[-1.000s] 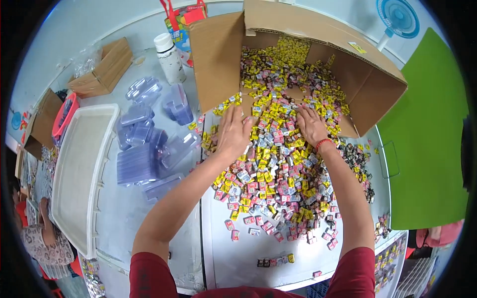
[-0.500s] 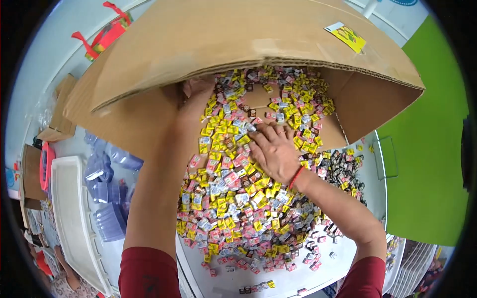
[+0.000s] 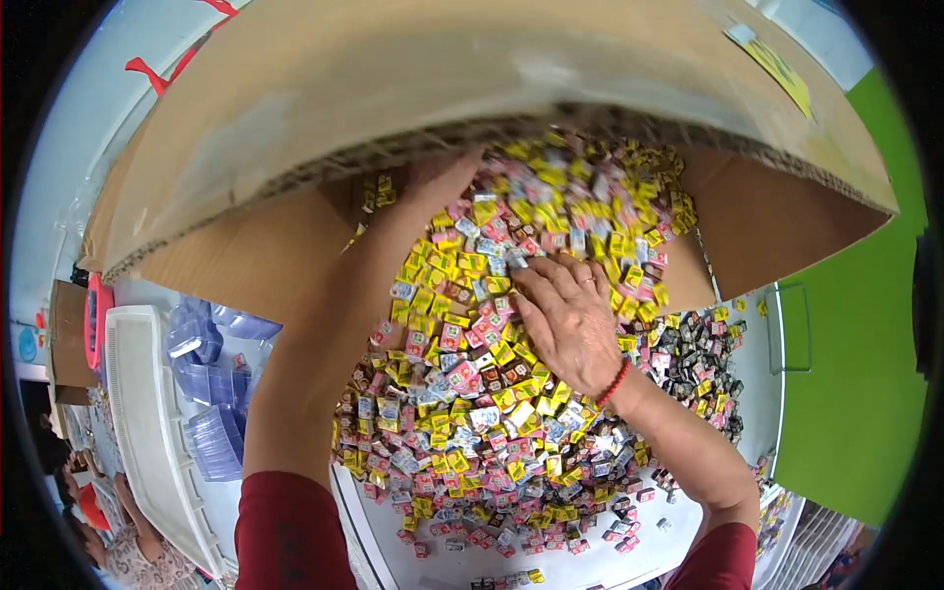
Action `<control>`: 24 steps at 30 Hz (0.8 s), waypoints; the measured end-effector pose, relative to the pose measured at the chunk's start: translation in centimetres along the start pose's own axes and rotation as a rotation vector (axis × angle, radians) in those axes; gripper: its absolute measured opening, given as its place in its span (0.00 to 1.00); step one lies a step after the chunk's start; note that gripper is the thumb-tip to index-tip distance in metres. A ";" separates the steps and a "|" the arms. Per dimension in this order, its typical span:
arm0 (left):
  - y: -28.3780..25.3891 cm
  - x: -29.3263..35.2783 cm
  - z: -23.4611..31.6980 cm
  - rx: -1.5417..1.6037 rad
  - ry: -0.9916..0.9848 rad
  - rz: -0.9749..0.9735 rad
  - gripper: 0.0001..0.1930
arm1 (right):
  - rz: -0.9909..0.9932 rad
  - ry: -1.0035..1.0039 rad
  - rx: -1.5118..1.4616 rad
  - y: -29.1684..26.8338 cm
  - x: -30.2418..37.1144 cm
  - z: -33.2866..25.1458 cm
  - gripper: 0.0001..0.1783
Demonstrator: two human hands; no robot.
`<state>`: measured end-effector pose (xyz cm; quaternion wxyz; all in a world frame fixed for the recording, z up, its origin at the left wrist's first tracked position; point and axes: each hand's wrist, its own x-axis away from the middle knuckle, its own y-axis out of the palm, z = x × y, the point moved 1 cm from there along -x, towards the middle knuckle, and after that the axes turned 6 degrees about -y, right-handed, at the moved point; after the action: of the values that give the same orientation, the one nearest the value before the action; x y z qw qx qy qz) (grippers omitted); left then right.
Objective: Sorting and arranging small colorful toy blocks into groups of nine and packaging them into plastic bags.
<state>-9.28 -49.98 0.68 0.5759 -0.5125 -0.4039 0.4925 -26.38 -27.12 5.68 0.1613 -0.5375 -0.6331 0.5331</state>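
Your right hand [image 3: 568, 324] lay flat, fingers spread, on the heap of small wrapped candies [image 3: 492, 413] spilling from the tipped cardboard box [image 3: 413, 88] onto the white table [image 3: 590, 560]. Your left hand [image 3: 442, 177] reached inside; its grip was hidden.

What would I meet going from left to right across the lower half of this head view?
White plastic tray → stack of clear plastic lids → left forearm → heap of small yellow and pink wrapped sweets → right hand → green surface.
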 end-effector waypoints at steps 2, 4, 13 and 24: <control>-0.9 -1.0 0.0 0.040 -0.001 -0.069 0.28 | 0.003 -0.110 -0.125 -1.2 -0.4 1.7 0.17; -1.9 1.1 -3.7 0.061 -0.023 -0.144 0.27 | 0.207 -0.053 -0.133 -2.3 -2.3 5.3 0.13; -5.0 5.3 2.5 0.218 0.027 -0.432 0.25 | -0.437 0.611 0.581 3.6 -6.9 23.8 0.24; -4.4 6.0 8.8 1.316 -0.171 -0.680 0.26 | 0.003 0.379 -0.219 1.8 -8.0 14.2 0.22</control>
<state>-15.97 -42.40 6.10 0.8509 0.1317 -0.2053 0.4653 -33.55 -41.33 1.69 0.2169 -0.6434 -0.6449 0.3508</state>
